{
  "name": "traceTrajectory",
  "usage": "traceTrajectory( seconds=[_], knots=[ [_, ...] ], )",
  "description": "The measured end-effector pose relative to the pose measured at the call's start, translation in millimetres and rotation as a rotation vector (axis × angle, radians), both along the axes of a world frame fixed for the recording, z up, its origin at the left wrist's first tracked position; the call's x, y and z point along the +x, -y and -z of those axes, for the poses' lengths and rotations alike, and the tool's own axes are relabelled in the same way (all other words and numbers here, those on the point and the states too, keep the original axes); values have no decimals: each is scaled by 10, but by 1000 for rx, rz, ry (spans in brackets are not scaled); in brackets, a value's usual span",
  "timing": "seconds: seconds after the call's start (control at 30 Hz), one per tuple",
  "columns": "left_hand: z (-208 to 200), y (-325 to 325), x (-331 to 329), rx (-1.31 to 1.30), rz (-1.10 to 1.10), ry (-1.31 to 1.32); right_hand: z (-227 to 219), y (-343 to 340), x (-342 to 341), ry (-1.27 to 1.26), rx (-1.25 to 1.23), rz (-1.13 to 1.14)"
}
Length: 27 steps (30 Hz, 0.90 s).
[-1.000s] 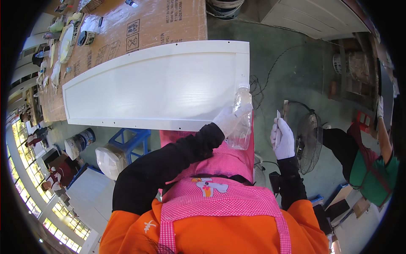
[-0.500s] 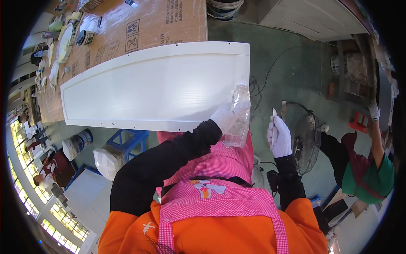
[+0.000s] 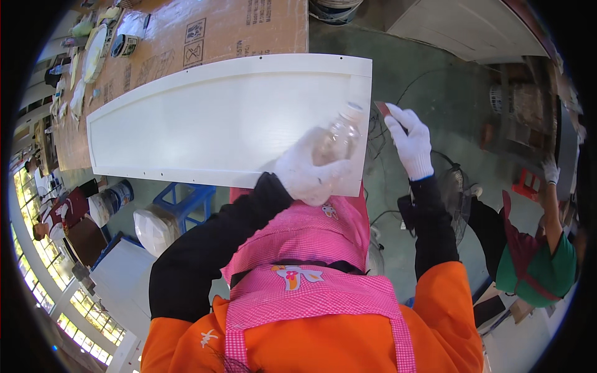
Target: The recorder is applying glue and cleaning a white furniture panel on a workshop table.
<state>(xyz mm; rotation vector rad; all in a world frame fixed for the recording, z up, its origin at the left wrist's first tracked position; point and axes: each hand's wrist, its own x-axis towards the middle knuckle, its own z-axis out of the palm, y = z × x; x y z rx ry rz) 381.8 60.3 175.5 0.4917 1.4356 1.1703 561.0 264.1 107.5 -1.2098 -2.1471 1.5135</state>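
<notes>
A long white panel (image 3: 211, 118) with a raised rim and one curved long edge lies in front of me, partly on the cardboard-covered table. My left hand (image 3: 305, 166), in a white glove, is wrapped round a clear plastic bottle (image 3: 344, 135) with a white cap. The bottle leans over the panel's right end; the hand hides its lower part. Just off that end, my gloved right hand (image 3: 412, 146) pinches a small, thin, reddish-brown flat piece (image 3: 382, 109), which looks like folded sandpaper. Its other end is hidden in the fingers.
The table (image 3: 236, 28) carries a dark tub (image 3: 124, 45) at far left. Blue stool (image 3: 186, 202) and paint bucket (image 3: 118, 198) stand left. At right are a floor fan (image 3: 457, 193), a red stool (image 3: 528, 182), a dark cable (image 3: 404, 90) and a person in green (image 3: 541, 267).
Both hands have moved away from me, the right toward the panel's corner. The bottle has shifted up with my left hand. The right hand's piece now shows a reddish-brown face instead of a pale one.
</notes>
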Motion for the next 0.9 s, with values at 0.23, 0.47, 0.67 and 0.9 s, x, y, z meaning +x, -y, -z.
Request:
traceTrajectory(
  seconds=[0.23, 0.47, 0.67, 0.9],
  knots=[
    [410, 390, -1061, 227, -418, -601, -38, -344, -445, -14, 637, -438],
    [799, 505, -1701, 343, -699, -912, 108, -393, -348, -46, 835, -612],
    [1109, 427, -1733, 95, -533, -915, 133, -431, -385, -52, 856, -658],
    [1350, 504, -1782, 137, -602, -633, 162, -425, -316, -38, 887, -682]
  ],
)
